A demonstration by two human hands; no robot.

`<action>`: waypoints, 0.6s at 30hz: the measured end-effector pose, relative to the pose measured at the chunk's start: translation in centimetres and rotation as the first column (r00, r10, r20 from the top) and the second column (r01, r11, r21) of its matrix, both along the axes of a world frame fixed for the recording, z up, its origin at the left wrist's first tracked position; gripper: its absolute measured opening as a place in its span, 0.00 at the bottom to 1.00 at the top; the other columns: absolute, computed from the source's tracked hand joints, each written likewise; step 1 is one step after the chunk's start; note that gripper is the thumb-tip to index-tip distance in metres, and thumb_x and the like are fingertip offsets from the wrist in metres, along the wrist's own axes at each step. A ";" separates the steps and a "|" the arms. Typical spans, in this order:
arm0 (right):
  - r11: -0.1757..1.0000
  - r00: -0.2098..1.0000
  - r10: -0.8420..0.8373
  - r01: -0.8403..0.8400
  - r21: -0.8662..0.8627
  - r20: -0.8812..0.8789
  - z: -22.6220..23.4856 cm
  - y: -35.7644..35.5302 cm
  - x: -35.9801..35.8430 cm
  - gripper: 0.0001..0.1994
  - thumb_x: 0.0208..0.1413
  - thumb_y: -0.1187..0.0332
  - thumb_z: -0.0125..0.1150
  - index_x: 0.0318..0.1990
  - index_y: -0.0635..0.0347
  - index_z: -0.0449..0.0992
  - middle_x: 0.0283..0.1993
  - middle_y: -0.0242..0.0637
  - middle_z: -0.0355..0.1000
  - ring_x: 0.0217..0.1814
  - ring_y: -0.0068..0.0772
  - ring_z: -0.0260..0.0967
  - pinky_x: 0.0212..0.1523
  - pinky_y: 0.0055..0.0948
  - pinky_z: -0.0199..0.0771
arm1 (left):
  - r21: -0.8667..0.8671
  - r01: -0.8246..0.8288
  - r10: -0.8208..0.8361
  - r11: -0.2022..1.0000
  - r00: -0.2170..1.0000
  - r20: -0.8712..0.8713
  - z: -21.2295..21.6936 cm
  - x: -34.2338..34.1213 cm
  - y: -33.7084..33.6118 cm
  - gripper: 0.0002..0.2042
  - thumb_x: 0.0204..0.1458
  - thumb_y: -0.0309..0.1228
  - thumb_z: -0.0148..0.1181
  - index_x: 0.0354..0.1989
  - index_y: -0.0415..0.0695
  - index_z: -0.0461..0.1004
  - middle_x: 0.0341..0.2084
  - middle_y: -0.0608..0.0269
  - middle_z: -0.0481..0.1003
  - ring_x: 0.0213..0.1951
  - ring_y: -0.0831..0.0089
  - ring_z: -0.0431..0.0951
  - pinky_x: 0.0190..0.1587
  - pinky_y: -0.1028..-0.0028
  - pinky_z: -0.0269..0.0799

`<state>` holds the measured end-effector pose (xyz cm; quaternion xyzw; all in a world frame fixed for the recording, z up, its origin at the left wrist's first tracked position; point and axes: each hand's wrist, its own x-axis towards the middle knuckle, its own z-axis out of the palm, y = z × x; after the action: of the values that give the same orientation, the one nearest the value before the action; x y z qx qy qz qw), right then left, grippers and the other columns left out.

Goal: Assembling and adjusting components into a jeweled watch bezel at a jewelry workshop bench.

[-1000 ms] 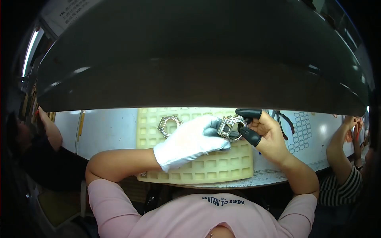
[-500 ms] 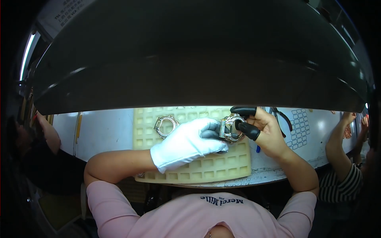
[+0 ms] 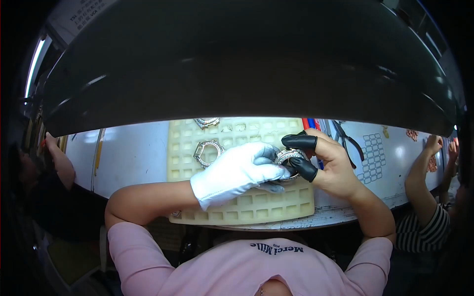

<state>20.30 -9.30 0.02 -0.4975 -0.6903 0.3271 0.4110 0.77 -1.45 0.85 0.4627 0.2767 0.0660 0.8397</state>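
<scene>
A round, stone-studded metal watch case (image 3: 288, 156) is held between my two hands, over the right part of a pale yellow tray (image 3: 256, 215). My left hand (image 3: 232, 171), in a white glove with greyed fingertips, grips its left side; the fingers partly hide it. Black covers sit on the thumb and forefinger of my right hand (image 3: 332, 165), which pinch the case from the right. Left of the glove, a second studded watch case (image 3: 199, 153) lies on the tray. At the tray's far edge a third one (image 3: 207, 123) shows, cut off by the dark hood.
A big dark hood (image 3: 247, 79) hangs over the far side. Right of the tray lie black-handled pliers (image 3: 357, 148), red and blue pens (image 3: 310, 124) and a grey grid of linked rings (image 3: 373, 157). A yellow stick (image 3: 99, 150) is at left. Other people's arms (image 3: 418, 170) reach in at both sides.
The watch case has been turned between my hands, so its round rim now faces up more. The hood's edge appears higher, uncovering the third case and the pens.
</scene>
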 end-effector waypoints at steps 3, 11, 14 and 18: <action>0.999 0.997 -0.052 0.052 -0.011 -0.056 -0.6 0.2 0.3 0.18 0.46 0.79 0.59 0.48 0.64 0.73 0.38 0.34 0.67 0.33 0.20 0.63 0.31 0.18 0.65 | 0.047 -0.006 0.005 0.999 0.999 0.032 -0.5 0.3 -0.1 0.19 0.53 0.26 0.56 0.52 0.32 0.62 0.44 0.56 0.70 0.46 0.73 0.73 0.48 0.74 0.75; 0.956 0.790 -0.194 0.020 -0.291 -0.582 -1.1 -0.7 -1.1 0.15 0.58 0.75 0.51 0.53 0.67 0.64 0.43 0.39 0.71 0.42 0.24 0.70 0.43 0.24 0.73 | 0.204 0.026 -0.006 0.979 0.995 -0.098 0.5 0.2 -0.6 0.18 0.48 0.28 0.62 0.49 0.43 0.71 0.38 0.69 0.73 0.39 0.83 0.70 0.41 0.80 0.67; 0.974 0.849 -0.125 0.008 -0.224 -0.513 -1.5 -0.9 -1.0 0.15 0.56 0.78 0.52 0.51 0.67 0.62 0.47 0.42 0.68 0.50 0.27 0.68 0.51 0.27 0.69 | 0.312 0.065 -0.006 0.948 0.983 -0.186 0.6 -0.3 -0.2 0.15 0.52 0.39 0.59 0.42 0.41 0.74 0.30 0.69 0.71 0.30 0.84 0.65 0.31 0.81 0.62; 0.983 0.993 -0.110 0.104 -0.151 -0.033 -0.6 -1.3 -0.9 0.19 0.47 0.70 0.65 0.47 0.64 0.68 0.44 0.39 0.70 0.44 0.27 0.69 0.45 0.27 0.68 | 0.221 -0.165 0.170 0.961 0.985 -0.001 0.0 -0.8 0.1 0.15 0.56 0.37 0.55 0.43 0.38 0.72 0.38 0.62 0.72 0.39 0.77 0.72 0.43 0.76 0.68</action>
<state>19.41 -10.61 -0.54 -0.5564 -0.6275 0.3656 0.4039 0.00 -1.34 0.87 0.5282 0.3143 0.1623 0.7719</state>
